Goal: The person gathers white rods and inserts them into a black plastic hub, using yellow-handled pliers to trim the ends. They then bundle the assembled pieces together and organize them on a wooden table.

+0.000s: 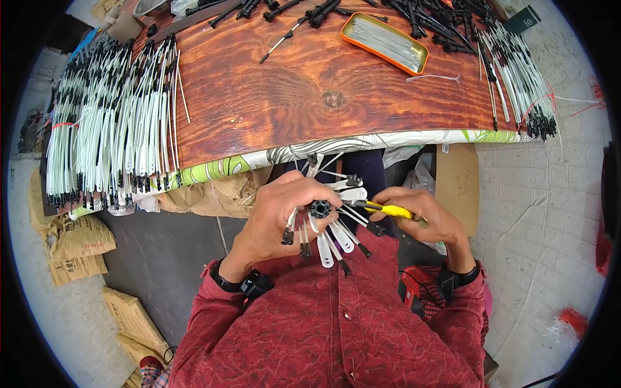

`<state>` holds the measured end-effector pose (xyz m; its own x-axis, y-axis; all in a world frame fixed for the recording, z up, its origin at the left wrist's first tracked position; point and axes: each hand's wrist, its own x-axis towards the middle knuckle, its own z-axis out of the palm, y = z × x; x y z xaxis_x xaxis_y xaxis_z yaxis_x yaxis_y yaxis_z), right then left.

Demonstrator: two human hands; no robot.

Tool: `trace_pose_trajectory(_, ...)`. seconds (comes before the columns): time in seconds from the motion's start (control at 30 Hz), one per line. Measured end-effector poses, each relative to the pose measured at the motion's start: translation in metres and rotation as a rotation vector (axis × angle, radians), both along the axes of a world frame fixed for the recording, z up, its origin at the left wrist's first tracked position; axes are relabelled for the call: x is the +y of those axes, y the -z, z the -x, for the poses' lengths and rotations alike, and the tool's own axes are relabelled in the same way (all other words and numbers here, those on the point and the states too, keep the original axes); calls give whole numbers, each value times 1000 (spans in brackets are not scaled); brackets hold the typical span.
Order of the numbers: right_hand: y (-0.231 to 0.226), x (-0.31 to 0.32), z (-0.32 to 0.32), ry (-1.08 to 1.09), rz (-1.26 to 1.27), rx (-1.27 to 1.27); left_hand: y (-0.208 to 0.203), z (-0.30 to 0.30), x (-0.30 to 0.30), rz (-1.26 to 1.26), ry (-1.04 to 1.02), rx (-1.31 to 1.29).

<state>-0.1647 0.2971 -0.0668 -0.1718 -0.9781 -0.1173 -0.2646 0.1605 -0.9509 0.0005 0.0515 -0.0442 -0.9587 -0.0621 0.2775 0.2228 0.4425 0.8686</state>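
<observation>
In front of my chest, my left hand [275, 210] is closed round a black ribbed hub [319, 208]. White rods and flat white strips [325, 251] fan out from it, several with black end pieces. My right hand [427, 216] grips a yellow-handled tool [392, 211], its grey metal tip in among the rods on the hub's right side. Whether the tip is pliers or a cutter cannot be made out, nor what it touches.
The wooden table [259, 110] bears a large pile of white rods [110, 123] at left and a tied bundle [517, 81] at right. An orange-rimmed tin [385, 42] holds thin pale rods. Black stick parts [427, 19] lie behind; brown paper sacks [81, 246] stand low left.
</observation>
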Motion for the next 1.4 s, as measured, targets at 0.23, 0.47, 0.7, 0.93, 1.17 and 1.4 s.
trace_pose_trajectory(0.23, -17, -14, 16, -9, -36, -70, -5, 7, -9, -14, -55, -47)
trace_pose_trajectory(0.47, -13, -10, 5, -19, 158, 26, -2, 0, -2, 49, -50, 19)
trace_pose_trajectory(0.7, -1, -1, 3, 140, 146, 459, 7, -6, 3, -33, -106, -126)
trace_pose_trajectory(0.93, -26, -24, 1, 179, 201, 399, 18, -3, -3, -19, -129, 71)
trace_pose_trajectory(1.17, -13, -29, -2, 124, 214, 218, 3, -4, -1, -83, -186, -30)
trace_pose_trajectory(1.4, -24, -10, -10, 175, 158, 390, 25, -14, 10, 1, -133, 90)
